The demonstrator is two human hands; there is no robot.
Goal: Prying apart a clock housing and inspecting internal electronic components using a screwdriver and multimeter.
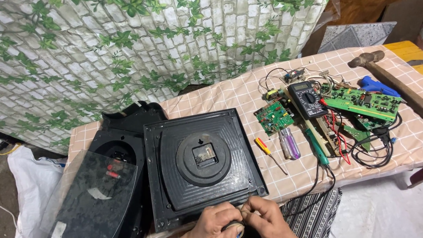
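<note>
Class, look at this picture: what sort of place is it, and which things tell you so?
Probably a makeshift electronics repair bench. A multimeter lies among bare green circuit boards, with screwdrivers on the checked cloth, and a square black clock back lies face down near both hands.

Both hands low at bottom centre of view, pressed close together, knuckles up. Left hand (217, 221) curled, fingers folded inward, back of hand facing the camera, wrist cut off by the bottom edge. Right hand (265, 217) just beside it and touching, fingers bent, thumb and forefinger pinched toward the left hand's fingertips (contact point partly hidden by the knuckles). Right wrist angles down and to the right, out of frame. No forearms visible. Both hands bare, no gloves. Grip looks tight on both sides, fingers flexed rather than spread.
</note>
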